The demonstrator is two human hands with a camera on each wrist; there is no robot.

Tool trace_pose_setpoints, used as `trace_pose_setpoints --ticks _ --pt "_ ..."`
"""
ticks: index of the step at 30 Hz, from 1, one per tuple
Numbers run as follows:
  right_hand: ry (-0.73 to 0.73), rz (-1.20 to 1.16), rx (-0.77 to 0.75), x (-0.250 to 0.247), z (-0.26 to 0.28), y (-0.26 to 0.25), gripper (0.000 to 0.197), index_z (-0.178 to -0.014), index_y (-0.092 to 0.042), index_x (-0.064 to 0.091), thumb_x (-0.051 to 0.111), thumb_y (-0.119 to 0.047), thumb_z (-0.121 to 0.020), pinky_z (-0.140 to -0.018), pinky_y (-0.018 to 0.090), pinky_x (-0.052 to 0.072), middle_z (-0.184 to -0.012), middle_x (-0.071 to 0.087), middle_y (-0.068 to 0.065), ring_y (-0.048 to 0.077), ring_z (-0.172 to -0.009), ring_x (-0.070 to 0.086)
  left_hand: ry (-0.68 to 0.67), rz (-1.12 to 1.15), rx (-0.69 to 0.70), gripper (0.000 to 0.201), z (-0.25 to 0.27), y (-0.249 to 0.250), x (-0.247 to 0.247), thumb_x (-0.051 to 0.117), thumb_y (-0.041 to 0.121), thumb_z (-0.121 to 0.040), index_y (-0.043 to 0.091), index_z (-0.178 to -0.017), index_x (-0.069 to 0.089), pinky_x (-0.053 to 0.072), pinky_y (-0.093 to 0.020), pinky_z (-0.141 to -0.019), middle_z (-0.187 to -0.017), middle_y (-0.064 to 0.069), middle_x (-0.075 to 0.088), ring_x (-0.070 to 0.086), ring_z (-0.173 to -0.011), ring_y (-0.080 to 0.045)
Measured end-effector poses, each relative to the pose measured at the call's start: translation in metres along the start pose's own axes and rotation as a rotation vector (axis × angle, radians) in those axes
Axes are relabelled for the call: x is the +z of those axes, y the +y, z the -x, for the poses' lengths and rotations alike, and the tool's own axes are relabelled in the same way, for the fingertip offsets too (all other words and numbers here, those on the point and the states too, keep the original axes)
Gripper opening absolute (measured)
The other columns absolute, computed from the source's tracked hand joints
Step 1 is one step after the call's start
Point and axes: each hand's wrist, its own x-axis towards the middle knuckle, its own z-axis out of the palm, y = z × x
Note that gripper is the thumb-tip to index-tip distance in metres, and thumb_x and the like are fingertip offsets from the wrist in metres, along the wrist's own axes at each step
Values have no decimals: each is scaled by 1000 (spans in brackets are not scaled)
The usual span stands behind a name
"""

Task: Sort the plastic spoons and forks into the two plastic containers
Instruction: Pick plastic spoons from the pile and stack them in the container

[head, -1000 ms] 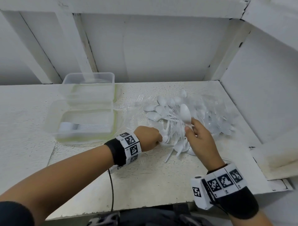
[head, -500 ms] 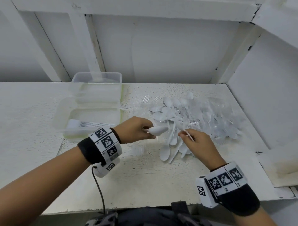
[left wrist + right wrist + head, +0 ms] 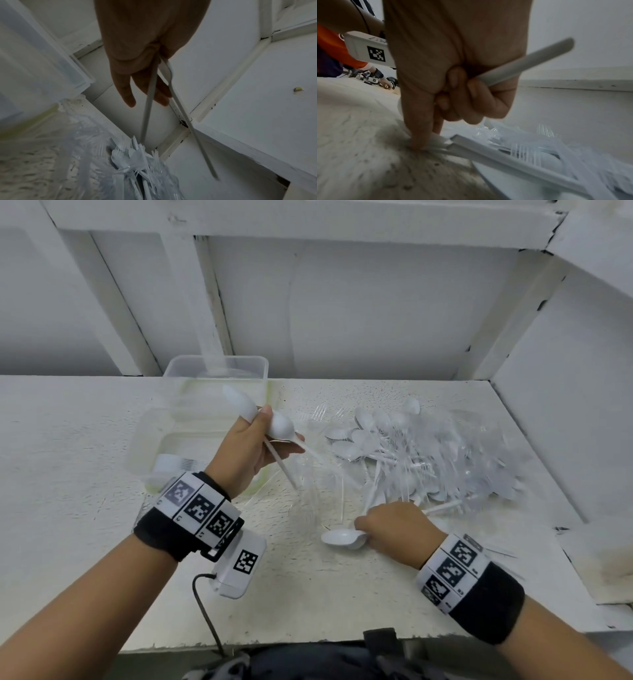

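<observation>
Left of centre, over the containers (image 3: 191, 436), left grip (image 3: 255, 455) clutching two spoons (image 3: 279, 424) for dropping; lower right, right grip (image 3: 397, 530) fisted round another spoon (image 3: 340, 537), pinching more.

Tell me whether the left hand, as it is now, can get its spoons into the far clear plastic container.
Probably yes. The left hand, gripping two white plastic spoons, hovers beside the open far clear plastic container, with nothing between them. The right hand, holding another white spoon, is off by the cutlery pile.
</observation>
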Motion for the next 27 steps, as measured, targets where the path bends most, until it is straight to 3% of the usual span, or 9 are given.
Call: trace_pose_setpoints --ticks 2,6,9,12,14,17,19,23,27 --pt "7 26 -36 2 -4 0 18 -96 -15 55 38 -12 -96 -47 24 18 -64 31 -4 22 -71 46 25 -39 13 24 0 -4 3 28 32 -102 12 -95 38 56 -39 -76 -66 -8 58 65 -60 -21" --pt "287 -143 -183 8 -3 2 21 -76 -19 67 49 -28 -82 -41 14 11 -62 46 -5 15 -50 53 107 -54 -10 28 -4 -9 8 35 40 -98 15 -111 37 53 -32 -67 -67 -2 41 51 -47 -12" --pt "632 -502 -212 6 6 3 23 -83 -22 74 53 -30 -76 -39 11 26 -67 53 -8 2 -51 48 118 -74 -20 21 -7 -12 9 50 33 -94 14 -96 43 50 -26 -60 -60 3 37 42 -41 -6" --pt "1024 -932 -107 -5 14 4 3 -83 -33 60 60 -30 -84 -54 7 33 -73 45 -21 -4 -60 39 90 -127 -16 12 -9 -17 12 57 16 -91 12 -85 48 45 -23 -53 -55 4 36 37 -39 -4" --pt "1177 -1122 78 -16 20 4 14 -76 -36 49 55 -40 -88 -54 7 32 -65 42 -21 -3 -56 36 70 -157 -24 11 -10 -20 18 52 14 -94 12 -83 51 44 -22 -48 -58 2 37 36 -38 -4" --pt "1191 -1397 346 -26 20 11 16 -85 -30 48 43 -39 -96 -56 14 42 -67 49 -12 0 -54 49 -7 -336 -17 15 -10 -28 34 53 27 -94 15 -85 52 36 -18 -40 -60 2 41 34 -38 -5" --pt "1105 -1637 377 -30 20 17 22 -103 -16 45 30 -33 -101 -53 26 54 -73 54 1 7 -54 58 -137 -623 45 17 -12 -37 45 56 34 -91 17 -86 57 36 -14 -45 -64 4 50 43 -49 -7" --pt "1000 -1593 507 -22 23 24 26 -123 -27 36 29 -37 -100 -35 19 36 -66 46 2 3 -41 42 -544 -1183 153 24 -22 -57 66 59 32 -89 12 -100 67 40 -17 -62 -92 -5 67 55 -74 -13" --pt "824 -1340 580 -9 33 31 45 -131 -24 36 53 -35 -92 -73 23 45 -101 56 -4 7 -83 56 -770 -1541 265 23 -25 -73 82 55 30 -90 16 -103 69 39 -27 -66 -93 -3 51 50 -79 -17"
